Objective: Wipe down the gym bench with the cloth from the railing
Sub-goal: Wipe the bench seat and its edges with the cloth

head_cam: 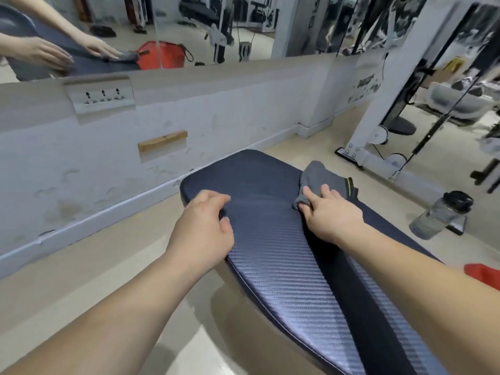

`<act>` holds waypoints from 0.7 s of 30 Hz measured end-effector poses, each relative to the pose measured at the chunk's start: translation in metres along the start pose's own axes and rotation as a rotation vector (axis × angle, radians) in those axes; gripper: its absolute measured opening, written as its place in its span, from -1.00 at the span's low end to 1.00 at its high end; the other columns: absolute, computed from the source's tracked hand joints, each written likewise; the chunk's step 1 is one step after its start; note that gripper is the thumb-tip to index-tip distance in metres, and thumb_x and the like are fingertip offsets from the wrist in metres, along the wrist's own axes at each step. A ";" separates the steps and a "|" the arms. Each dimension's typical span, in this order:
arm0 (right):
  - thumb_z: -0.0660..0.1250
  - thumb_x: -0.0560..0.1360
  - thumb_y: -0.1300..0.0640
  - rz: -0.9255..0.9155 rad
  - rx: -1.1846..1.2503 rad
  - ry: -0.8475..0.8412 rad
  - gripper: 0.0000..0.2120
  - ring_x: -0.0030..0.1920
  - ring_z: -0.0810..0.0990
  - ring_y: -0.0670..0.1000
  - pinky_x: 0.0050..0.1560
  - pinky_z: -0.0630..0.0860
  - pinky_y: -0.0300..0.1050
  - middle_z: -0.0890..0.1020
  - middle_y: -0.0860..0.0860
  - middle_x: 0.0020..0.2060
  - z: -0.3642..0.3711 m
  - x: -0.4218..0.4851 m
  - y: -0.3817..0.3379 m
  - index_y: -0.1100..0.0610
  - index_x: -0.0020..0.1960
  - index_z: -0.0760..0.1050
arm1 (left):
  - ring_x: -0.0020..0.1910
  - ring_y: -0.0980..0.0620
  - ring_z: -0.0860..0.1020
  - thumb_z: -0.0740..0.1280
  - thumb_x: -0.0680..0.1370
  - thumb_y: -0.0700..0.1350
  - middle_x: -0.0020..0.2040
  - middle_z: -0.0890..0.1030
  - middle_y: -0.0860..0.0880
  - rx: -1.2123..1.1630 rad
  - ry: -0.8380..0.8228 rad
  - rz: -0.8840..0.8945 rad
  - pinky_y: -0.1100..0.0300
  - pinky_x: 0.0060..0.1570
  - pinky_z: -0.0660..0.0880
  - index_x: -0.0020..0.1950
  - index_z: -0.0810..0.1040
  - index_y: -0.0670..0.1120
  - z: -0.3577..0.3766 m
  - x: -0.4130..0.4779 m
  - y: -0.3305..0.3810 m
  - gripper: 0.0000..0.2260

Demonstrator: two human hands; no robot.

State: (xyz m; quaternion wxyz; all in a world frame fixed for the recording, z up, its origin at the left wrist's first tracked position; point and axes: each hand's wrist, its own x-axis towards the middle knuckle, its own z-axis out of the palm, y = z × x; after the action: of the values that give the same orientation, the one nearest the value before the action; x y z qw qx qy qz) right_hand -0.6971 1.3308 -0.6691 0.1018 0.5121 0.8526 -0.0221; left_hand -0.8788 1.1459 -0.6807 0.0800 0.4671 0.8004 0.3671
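Note:
The gym bench (276, 255) is a long dark blue pad with a woven texture and a black stripe down its middle, running from the lower right toward the wall. A grey cloth (320, 180) lies bunched on the bench's far right part. My right hand (331, 212) presses down on the cloth's near edge, fingers spread over it. My left hand (205, 226) grips the left edge of the pad, fingers curled over the rim.
A white wall (108, 163) with a mirror (189, 28) above stands just beyond the bench's end. A clear water bottle (441, 215) stands on the floor to the right. A white machine frame (378, 104) rises at the right. Something red (484, 274) lies by the bench's right side.

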 end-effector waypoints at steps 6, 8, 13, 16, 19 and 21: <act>-0.16 0.62 -0.30 -0.263 -0.086 -0.104 -0.37 0.66 0.01 0.10 0.59 0.15 0.04 0.00 0.08 0.68 0.001 -0.108 -0.010 -0.16 0.66 -0.07 | 0.24 -0.03 0.52 0.31 0.53 -0.19 0.22 0.56 0.04 0.060 -0.058 0.034 0.05 0.24 0.50 0.23 0.64 -0.06 0.009 -0.002 0.006 -0.71; -0.33 0.46 -0.39 -0.312 -0.091 -0.102 -0.23 0.67 -0.01 0.04 0.59 0.12 -0.02 -0.02 0.00 0.68 0.000 -0.116 -0.003 -0.24 0.64 -0.10 | 0.20 -0.03 0.51 0.31 0.53 -0.17 0.17 0.57 0.06 0.111 -0.080 0.049 0.07 0.20 0.50 0.16 0.67 -0.03 0.009 -0.005 0.004 -0.75; -0.07 0.66 -0.29 -0.086 -0.014 -0.045 -0.41 0.66 0.01 0.07 0.59 0.08 0.03 -0.02 0.02 0.68 0.002 -0.046 0.046 -0.24 0.65 -0.08 | 0.15 0.00 0.46 0.26 0.50 -0.08 0.14 0.55 0.15 0.314 -0.169 0.061 0.08 0.06 0.52 0.10 0.61 0.10 0.004 -0.001 0.011 -0.77; -0.10 0.65 -0.30 0.072 0.069 -0.019 -0.43 0.66 0.03 0.10 0.56 0.18 0.13 0.02 0.02 0.68 0.008 -0.011 0.077 -0.29 0.63 -0.08 | 0.15 0.01 0.44 0.24 0.49 -0.04 0.13 0.50 0.14 0.438 -0.204 0.003 0.11 -0.05 0.47 0.07 0.53 0.12 0.004 0.004 0.026 -0.81; -0.12 0.64 -0.32 0.154 0.142 -0.001 -0.45 0.56 0.28 0.19 0.45 0.36 0.15 0.24 0.10 0.61 0.012 -0.003 0.104 -0.31 0.62 -0.02 | 0.17 -0.02 0.44 0.23 0.48 0.01 0.12 0.48 0.08 0.560 -0.249 -0.013 0.09 -0.09 0.46 0.06 0.48 0.10 0.008 0.011 0.037 -0.83; -0.09 0.66 -0.29 0.195 0.180 0.025 -0.49 0.41 0.47 0.25 0.33 0.47 0.14 0.43 0.18 0.46 0.015 -0.010 0.123 -0.27 0.59 0.07 | 0.17 -0.03 0.45 0.22 0.46 0.05 0.09 0.48 0.05 0.626 -0.258 -0.008 0.08 -0.08 0.46 0.02 0.46 0.09 0.011 0.014 0.040 -0.84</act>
State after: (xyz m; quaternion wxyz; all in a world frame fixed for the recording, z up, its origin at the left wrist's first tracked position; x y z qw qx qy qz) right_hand -0.5821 1.3787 -0.6734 0.0464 0.5998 0.7946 -0.0819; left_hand -0.8536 1.1747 -0.6594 0.0346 0.5084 0.8595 0.0410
